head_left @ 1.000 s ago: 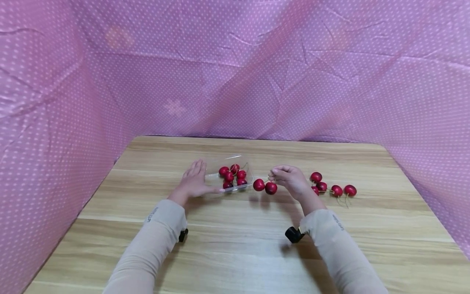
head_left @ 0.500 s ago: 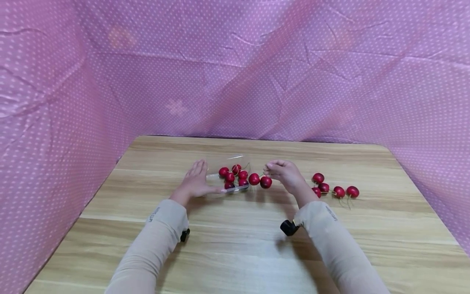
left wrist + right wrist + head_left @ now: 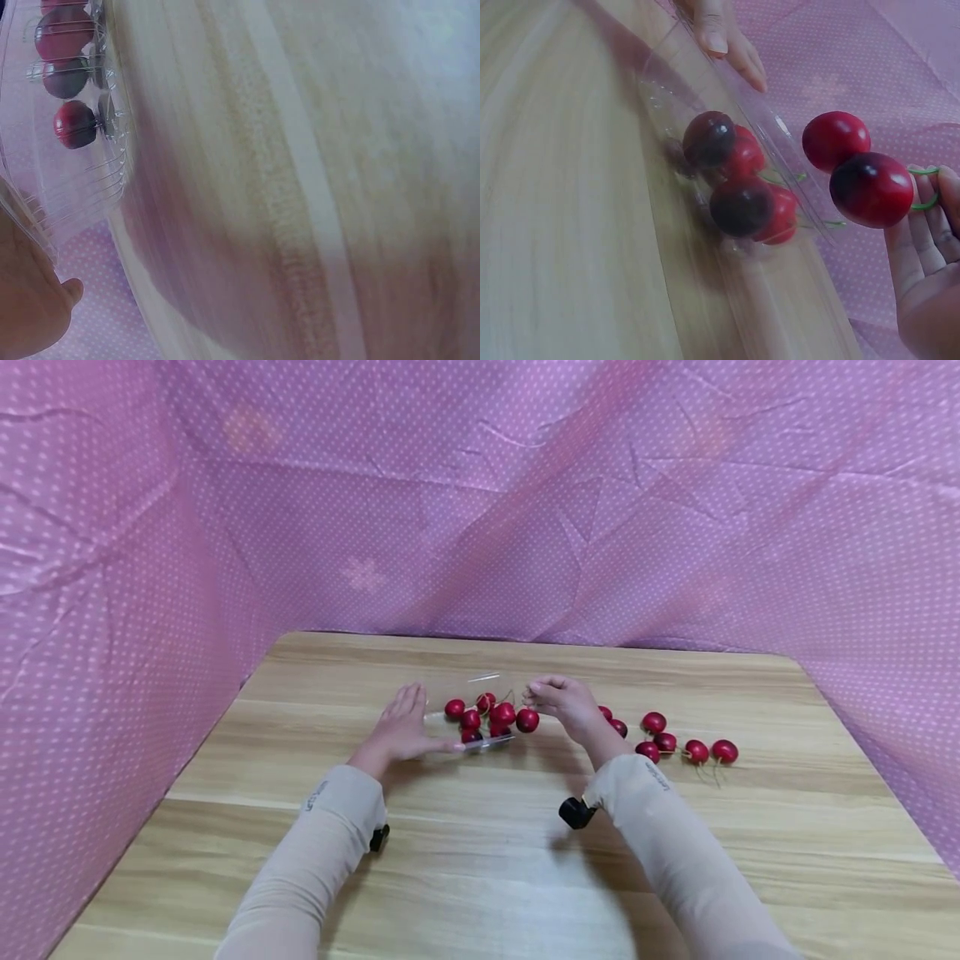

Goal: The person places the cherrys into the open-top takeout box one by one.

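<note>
Sleeves (image 3: 292, 877) of pale cloth, lettered at the cuffs in print too small to read, stretch over the near part of a wood-grain table (image 3: 472, 885) toward a clear plastic box (image 3: 75, 180). A small black device (image 3: 577, 812) shows at each wrist, both on the near side of the box.

At the box's left side, the person's left hand (image 3: 399, 733) lies with fingers straight and uncurled, thumb stretched along the near rim. To the right of the box, raised above the table, the right hand (image 3: 568, 706) pinches thin green stems at its fingertips — and from them a pair of cherries (image 3: 871, 190) hangs by the box's right rim. From where I stand, one of the two overlaps the box; whether either touches the plastic, I cannot tell.

Inside the box sits a cluster of glossy red fruit (image 3: 741, 206), some darkened almost to black. Loose cherries (image 3: 696, 752) lie well to the right of the box — seven in sight, two just beside the right hand. Beyond the box, past the table's rounded far corners, hangs creased pink cloth (image 3: 480, 527) dotted with white.
</note>
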Available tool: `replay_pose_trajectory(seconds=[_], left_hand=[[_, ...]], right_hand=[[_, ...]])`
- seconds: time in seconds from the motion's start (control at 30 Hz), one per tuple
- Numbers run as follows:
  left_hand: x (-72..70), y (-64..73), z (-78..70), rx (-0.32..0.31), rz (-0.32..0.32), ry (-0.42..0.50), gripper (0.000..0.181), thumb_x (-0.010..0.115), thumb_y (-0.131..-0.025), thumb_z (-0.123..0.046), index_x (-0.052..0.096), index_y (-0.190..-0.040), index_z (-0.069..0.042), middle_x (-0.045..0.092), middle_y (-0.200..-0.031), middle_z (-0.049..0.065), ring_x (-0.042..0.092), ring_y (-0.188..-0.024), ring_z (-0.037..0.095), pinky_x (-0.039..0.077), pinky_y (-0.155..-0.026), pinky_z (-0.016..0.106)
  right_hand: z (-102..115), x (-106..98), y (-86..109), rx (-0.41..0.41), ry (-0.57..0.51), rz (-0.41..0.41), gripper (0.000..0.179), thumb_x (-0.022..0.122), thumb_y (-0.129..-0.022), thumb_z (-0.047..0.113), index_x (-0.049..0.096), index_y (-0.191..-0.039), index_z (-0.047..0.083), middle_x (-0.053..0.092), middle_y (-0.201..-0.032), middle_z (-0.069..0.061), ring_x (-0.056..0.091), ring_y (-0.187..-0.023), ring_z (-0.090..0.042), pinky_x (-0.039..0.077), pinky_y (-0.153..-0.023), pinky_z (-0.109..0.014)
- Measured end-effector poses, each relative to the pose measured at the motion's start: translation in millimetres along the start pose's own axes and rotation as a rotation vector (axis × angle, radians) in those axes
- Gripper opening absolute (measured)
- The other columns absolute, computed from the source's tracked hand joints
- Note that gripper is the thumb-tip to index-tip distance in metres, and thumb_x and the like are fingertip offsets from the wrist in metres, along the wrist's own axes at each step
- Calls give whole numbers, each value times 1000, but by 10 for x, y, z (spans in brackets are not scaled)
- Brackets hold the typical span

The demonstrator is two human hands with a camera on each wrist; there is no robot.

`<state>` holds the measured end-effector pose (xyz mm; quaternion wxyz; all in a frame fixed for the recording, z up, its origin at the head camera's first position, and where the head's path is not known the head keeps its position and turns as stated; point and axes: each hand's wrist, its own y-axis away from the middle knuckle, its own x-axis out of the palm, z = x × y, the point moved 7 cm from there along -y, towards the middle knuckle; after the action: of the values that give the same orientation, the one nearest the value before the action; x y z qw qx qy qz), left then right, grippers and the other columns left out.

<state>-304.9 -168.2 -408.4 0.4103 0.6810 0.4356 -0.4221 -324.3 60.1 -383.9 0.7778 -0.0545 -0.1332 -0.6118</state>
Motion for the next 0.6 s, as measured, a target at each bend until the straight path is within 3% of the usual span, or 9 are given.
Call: replay_pose_trajectory(seconds=[0.27, 0.6], left_hand=[[-17, -3, -4, -1, -19, 8, 123, 42, -56, -81, -1, -137, 1, -9, -142, 13, -10, -128, 27, 0, -103, 41], [-22, -7, 2, 3, -7, 4, 122, 42, -58, -80, -1, -136, 2, -11, -142, 13, -10, -128, 27, 0, -103, 41]], right_hand=[[-50, 94, -81, 13, 3, -20, 5, 52, -84, -1, 56, -84, -2, 62, -79, -13, 60, -71, -19, 50, -70, -29], [-124, 215, -158, 15, 31, -13, 12, 50, -85, -1, 52, -92, -10, 61, -73, -2, 60, -70, -15, 43, -83, -40]])
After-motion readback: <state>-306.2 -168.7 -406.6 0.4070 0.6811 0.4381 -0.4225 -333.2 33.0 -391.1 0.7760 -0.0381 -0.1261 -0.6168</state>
